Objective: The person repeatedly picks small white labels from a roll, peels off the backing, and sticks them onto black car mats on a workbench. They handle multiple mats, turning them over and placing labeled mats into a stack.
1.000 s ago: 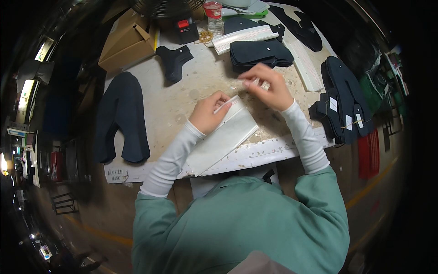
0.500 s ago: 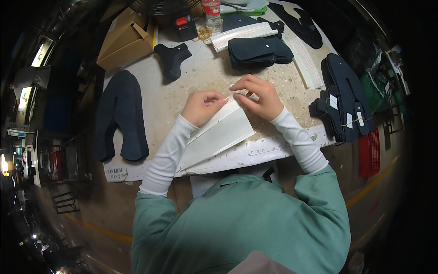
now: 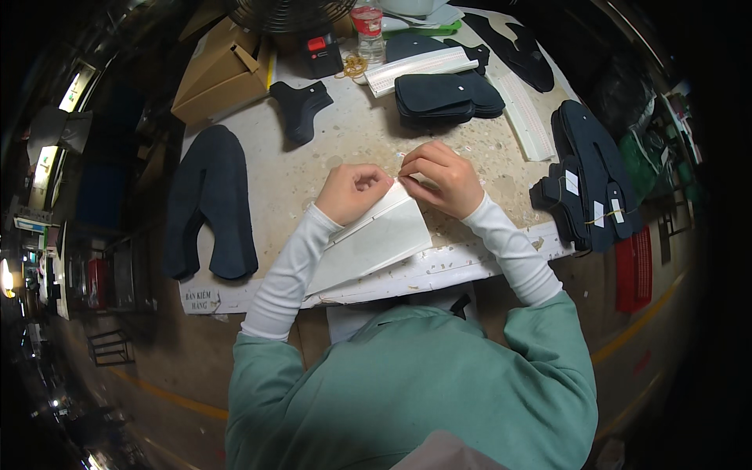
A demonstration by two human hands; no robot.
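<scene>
In front of me at the near side of the table lies a stack of white sheets (image 3: 376, 244); its top one is a narrow label sheet (image 3: 381, 210) with fine reddish print along its far end. My left hand (image 3: 354, 193) is closed in a pinch at the far corner of this label sheet, covering part of it. Close beside it, almost fingertip to fingertip, my right hand (image 3: 445, 178) has its thumb and fingers pressed together at the same corner. What sits between the right fingertips is too small to make out.
Dark foam cutouts lie at left (image 3: 207, 200), as a small T-shaped stack (image 3: 301, 111), as a stack behind my hands (image 3: 446, 99) and in tied bundles (image 3: 595, 176) at right. Behind are more label sheets (image 3: 427, 69), a bottle (image 3: 368, 33), a cardboard box (image 3: 223, 74) and a fan (image 3: 290, 12).
My right fingers, raised and parted before, have come together at the sheet's corner. My left hand still pinches there, its fingers curled more tightly. The view has shifted slightly.
</scene>
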